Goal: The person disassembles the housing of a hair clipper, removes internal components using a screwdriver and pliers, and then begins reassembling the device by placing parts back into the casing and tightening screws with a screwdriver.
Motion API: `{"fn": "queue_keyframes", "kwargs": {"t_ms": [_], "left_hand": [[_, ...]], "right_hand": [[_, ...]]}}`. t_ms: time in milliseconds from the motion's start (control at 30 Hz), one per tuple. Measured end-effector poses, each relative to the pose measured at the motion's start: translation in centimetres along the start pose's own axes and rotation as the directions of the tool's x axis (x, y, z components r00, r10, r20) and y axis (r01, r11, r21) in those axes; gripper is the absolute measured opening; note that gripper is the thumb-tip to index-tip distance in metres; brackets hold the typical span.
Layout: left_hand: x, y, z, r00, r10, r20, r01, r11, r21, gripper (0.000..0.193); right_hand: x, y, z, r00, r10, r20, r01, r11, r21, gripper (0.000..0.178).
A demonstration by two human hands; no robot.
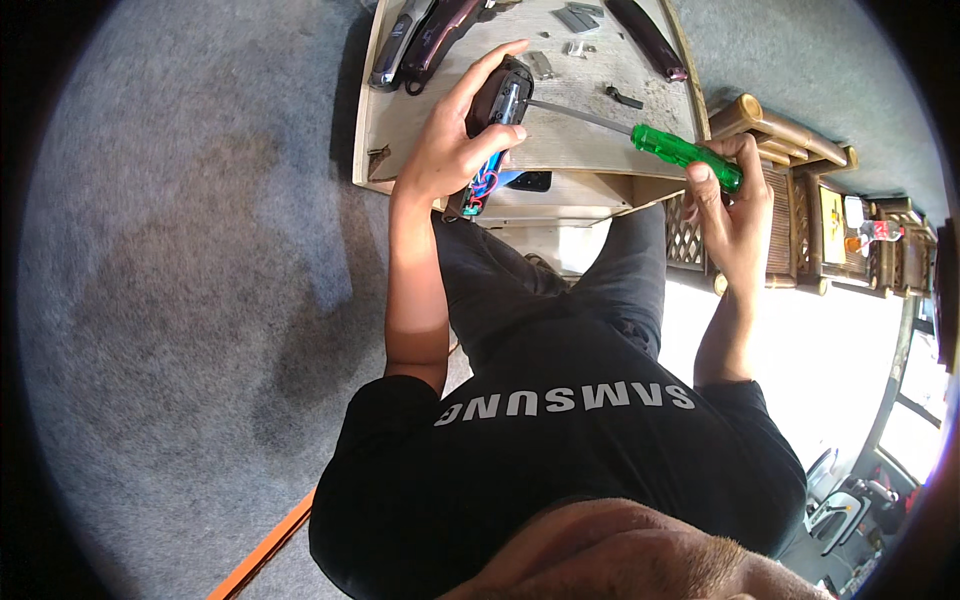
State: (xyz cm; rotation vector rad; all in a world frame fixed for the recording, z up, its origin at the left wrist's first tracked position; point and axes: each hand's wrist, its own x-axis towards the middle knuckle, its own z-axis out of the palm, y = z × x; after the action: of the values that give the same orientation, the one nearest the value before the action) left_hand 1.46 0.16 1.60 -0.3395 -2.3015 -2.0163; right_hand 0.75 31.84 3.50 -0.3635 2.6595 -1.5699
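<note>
My left hand (450, 150) is wrapped round an opened hair clipper (487, 185), held over the table's near edge. The clipper's dark casing is off on one side, so a blue battery, red wires and a bit of green circuit board show. In my right hand (735, 195) is a screwdriver (680, 153) with a clear green handle, gripped near its butt end. Its long metal shaft points left, and the tip meets the clipper's upper part. Whether the tip sits in a screw is too small to tell.
The pale wooden table (590, 150) bears two clippers (432, 40) at the far left and a dark maroon casing (648, 38) at the far right. Small loose parts (577, 18) and a black clip-like piece (624, 98) lie between. Bamboo furniture (790, 140) stands at right.
</note>
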Motion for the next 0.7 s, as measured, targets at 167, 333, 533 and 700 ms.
{"fn": "queue_keyframes", "kwargs": {"t_ms": [167, 333, 533, 700], "left_hand": [[0.0, 0.6, 0.3, 1.0, 0.02, 0.002, -0.02, 0.999, 0.034, 0.078], [0.2, 0.1, 0.3, 0.998, 0.051, -0.022, -0.051, 0.999, 0.007, 0.078], [-0.1, 1.1, 0.4, 0.999, -0.019, -0.029, 0.02, 0.999, 0.03, 0.078], [0.2, 0.8, 0.6, 0.998, 0.028, -0.056, -0.024, 0.997, 0.067, 0.079]], "right_hand": [[-0.2, 1.2, 1.5, 0.901, -0.399, -0.169, 0.412, 0.91, 0.05, 0.035], [-0.5, 0.5, 0.9, 0.995, 0.052, 0.084, -0.06, 0.994, 0.095, 0.041], [-1.1, 0.2, 0.7, 0.999, -0.039, 0.022, 0.038, 0.998, 0.045, 0.04], [-0.9, 1.4, 1.7, 0.937, -0.304, -0.171, 0.319, 0.945, 0.072, 0.039]]}}
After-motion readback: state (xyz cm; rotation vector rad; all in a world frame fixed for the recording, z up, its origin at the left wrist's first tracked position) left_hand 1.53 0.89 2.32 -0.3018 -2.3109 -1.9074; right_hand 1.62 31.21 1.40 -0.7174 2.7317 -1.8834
